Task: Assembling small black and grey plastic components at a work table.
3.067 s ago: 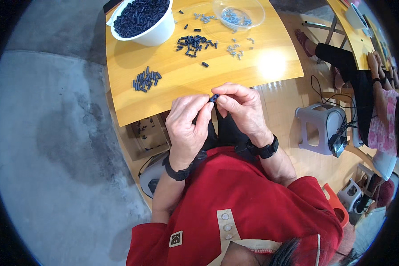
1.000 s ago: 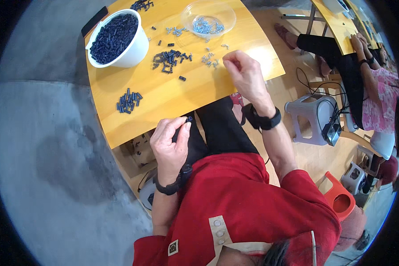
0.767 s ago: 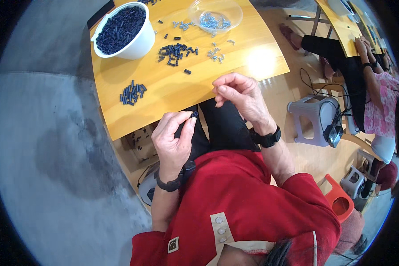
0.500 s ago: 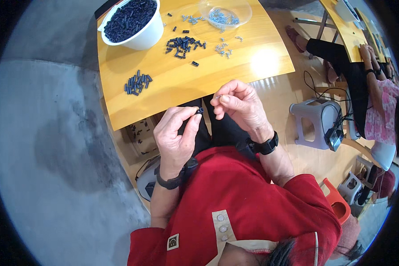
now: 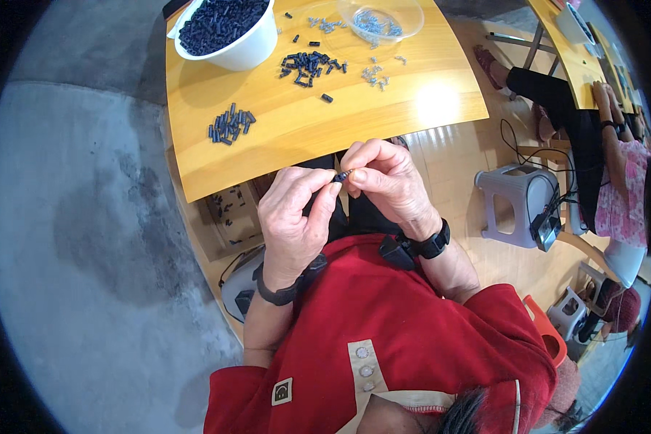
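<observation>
Off the near edge of the table [image 5: 267, 147]: black piece [image 5: 340, 176], held clear.
Left hand [image 5: 296, 210] pinches it, right hand [image 5: 392, 179] a tiny shiny part [image 5: 350, 171] at its right end. Loosened fingertips could drop either past the edge.

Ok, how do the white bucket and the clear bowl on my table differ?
The bucket is opaque white; the bowl is see-through. The bucket is deeper, the bowl shallower. The bucket holds heaped black pieces; the bowl holds a thinner spread of silvery bits. Both stand open on the table.
</observation>
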Motion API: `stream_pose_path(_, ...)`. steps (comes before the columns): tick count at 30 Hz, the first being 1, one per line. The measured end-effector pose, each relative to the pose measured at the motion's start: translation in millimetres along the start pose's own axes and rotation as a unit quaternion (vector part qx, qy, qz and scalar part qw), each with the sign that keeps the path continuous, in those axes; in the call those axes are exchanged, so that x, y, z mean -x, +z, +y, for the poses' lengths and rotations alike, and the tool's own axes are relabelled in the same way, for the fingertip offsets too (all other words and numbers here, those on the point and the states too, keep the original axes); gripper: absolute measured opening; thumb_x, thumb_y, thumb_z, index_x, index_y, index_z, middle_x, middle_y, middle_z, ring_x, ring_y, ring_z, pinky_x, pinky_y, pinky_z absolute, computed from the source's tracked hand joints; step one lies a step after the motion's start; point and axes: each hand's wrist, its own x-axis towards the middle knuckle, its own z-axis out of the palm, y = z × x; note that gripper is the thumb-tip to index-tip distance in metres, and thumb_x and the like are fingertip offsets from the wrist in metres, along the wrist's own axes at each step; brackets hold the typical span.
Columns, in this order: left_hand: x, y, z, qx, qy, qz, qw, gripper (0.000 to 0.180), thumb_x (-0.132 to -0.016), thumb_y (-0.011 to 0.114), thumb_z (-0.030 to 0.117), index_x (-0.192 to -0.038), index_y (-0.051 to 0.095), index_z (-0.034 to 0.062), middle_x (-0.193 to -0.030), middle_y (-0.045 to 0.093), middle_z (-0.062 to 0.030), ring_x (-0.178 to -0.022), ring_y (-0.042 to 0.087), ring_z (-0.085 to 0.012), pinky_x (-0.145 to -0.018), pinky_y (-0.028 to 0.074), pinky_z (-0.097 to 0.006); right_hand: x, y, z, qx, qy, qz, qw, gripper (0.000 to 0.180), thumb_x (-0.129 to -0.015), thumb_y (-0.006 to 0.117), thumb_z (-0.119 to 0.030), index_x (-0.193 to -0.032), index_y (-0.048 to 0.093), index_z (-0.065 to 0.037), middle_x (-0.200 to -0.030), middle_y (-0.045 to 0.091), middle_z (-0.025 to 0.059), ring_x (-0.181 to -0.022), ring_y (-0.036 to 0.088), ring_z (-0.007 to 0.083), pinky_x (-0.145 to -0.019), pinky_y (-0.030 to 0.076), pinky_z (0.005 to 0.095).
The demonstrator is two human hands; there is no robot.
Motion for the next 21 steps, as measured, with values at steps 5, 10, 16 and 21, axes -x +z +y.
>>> stream_pose_path(5,-2,0,-1,-0.011,0.012,0.0,1.0,0.012,-0.081,0.07,-0.003,-0.093,0.069,-0.0011,-0.083,0.066,-0.0095,-0.074,0.063,-0.0176,-0.066,0.048,-0.028,-1,1,-6,0.083,-0.019,-0.002,0.996,0.008,-0.088,0.071,-0.005,-0.094,0.067,-0.001,-0.091,0.066,0.0033,-0.078,0.059,0.0075,-0.07,0.049,0.0221)
stream_pose_path(10,-6,-1,0,-0.107,0.079,-0.005,0.991,0.014,-0.078,0.071,-0.004,-0.09,0.067,-0.0002,-0.081,0.065,-0.0115,-0.072,0.063,-0.0259,-0.066,0.05,-0.033,1,7,-15,0.225,-0.05,0.007,0.973,0.007,-0.088,0.07,-0.002,-0.094,0.067,-0.001,-0.091,0.066,0.002,-0.081,0.059,0.0056,-0.071,0.049,0.0205)
stream_pose_path(16,-8,0,0,-0.1,0.096,-0.014,0.99,0.016,-0.076,0.071,-0.005,-0.09,0.066,-0.0003,-0.08,0.065,-0.012,-0.074,0.063,-0.027,-0.066,0.05,-0.035,-6,-5,-16,0.129,0.039,-0.01,0.991,0.01,-0.086,0.072,-0.002,-0.094,0.066,-0.002,-0.085,0.066,0.0033,-0.071,0.059,0.0073,-0.063,0.049,0.0216)
stream_pose_path(21,-7,0,-6,-0.081,0.116,-0.033,0.989,0.017,-0.076,0.071,-0.006,-0.091,0.066,-0.0003,-0.081,0.064,-0.0122,-0.074,0.063,-0.0271,-0.067,0.05,-0.034,-13,-18,-5,-0.138,0.241,-0.088,0.957,0.015,-0.085,0.072,-0.009,-0.088,0.059,-0.002,-0.075,0.057,0.0052,-0.059,0.053,0.0131,-0.052,0.041,0.0251)
